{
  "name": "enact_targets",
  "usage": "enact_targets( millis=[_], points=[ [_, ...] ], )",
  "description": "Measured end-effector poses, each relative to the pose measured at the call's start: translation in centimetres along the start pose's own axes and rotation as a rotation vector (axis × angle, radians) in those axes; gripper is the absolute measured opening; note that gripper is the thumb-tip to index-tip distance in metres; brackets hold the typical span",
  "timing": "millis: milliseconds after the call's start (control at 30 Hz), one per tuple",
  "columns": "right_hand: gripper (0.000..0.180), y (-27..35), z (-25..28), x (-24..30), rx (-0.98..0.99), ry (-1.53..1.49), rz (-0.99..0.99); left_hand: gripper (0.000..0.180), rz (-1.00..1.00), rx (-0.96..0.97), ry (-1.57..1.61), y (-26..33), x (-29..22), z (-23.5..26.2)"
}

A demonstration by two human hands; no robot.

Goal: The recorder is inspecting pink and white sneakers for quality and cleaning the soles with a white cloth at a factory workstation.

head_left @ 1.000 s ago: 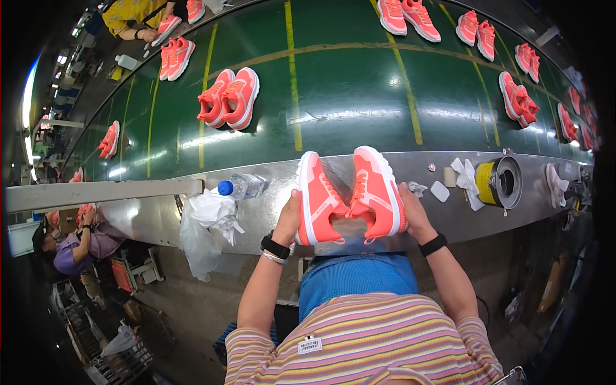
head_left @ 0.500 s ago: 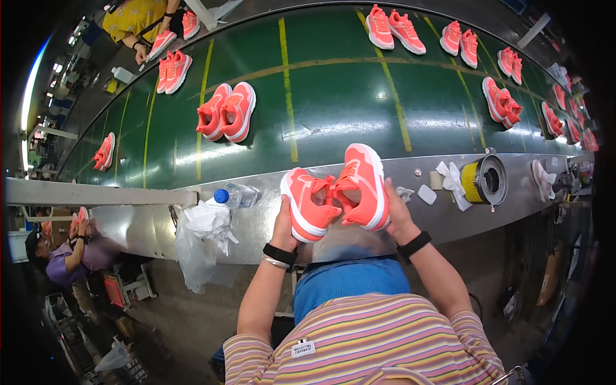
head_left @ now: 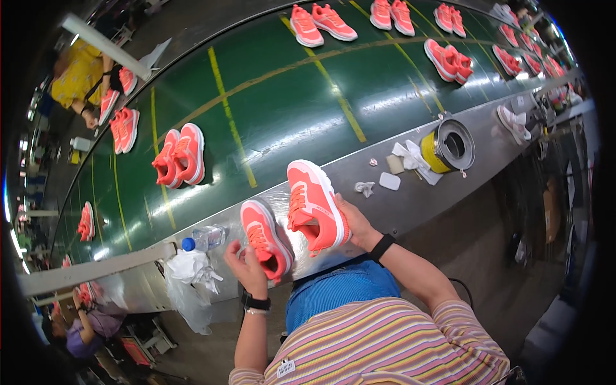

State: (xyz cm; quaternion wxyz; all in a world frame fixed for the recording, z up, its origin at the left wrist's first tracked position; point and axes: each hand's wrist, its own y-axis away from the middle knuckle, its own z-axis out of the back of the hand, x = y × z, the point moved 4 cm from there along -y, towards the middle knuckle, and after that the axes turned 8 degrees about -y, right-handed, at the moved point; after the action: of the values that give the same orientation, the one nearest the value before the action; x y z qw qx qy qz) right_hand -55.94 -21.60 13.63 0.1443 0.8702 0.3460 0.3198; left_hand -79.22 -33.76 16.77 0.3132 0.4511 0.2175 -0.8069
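Coral-pink mesh fills both your hands: your right hand [head_left: 350, 221] has its fingers wrapped around the heel of one coral running shoe [head_left: 314, 204], holding it tilted with the toe pointing away from you, above the grey metal desk [head_left: 410, 192]. Your left hand [head_left: 249, 268] curls its fingers partly closed at the near side of the second coral shoe [head_left: 265, 237], which sits just left of the first, almost touching it. Left of your left fingers lie a clear water bottle [head_left: 204, 239] and a crumpled white plastic bag [head_left: 189, 276]. Right of your right fingers stands a yellow tape roll [head_left: 446, 146] with white scraps [head_left: 389, 181] beside it. Beyond your fingers, the green conveyor belt [head_left: 289, 109] carries another coral shoe pair [head_left: 179, 156].
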Motion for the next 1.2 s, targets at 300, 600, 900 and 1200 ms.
enact_targets(
  millis=[300, 600, 900, 1200],
  points=[
    [0.027, -0.8, 4.5, 2.7, -0.191, 1.259, 0.669, 0.087, -0.465, 0.605, -0.383, 1.7, -8.5, -12.4],
    [0.026, -0.3, 10.1, 6.8, -0.288, 1.348, 0.929, 0.083, -0.518, 0.578, -0.445, 2.5, -8.9, -13.8],
    [0.007, 3.1, 3.4, 1.0, -0.339, 0.766, 0.557, 0.08, -0.459, 0.545, -0.478, 3.0, -8.8, -14.3],
    [0.006, 2.4, 3.5, 0.2, -0.382, 0.767, 0.622, 0.081, -0.44, 0.529, -0.454, 3.3, -6.6, -13.5]
  ],
)
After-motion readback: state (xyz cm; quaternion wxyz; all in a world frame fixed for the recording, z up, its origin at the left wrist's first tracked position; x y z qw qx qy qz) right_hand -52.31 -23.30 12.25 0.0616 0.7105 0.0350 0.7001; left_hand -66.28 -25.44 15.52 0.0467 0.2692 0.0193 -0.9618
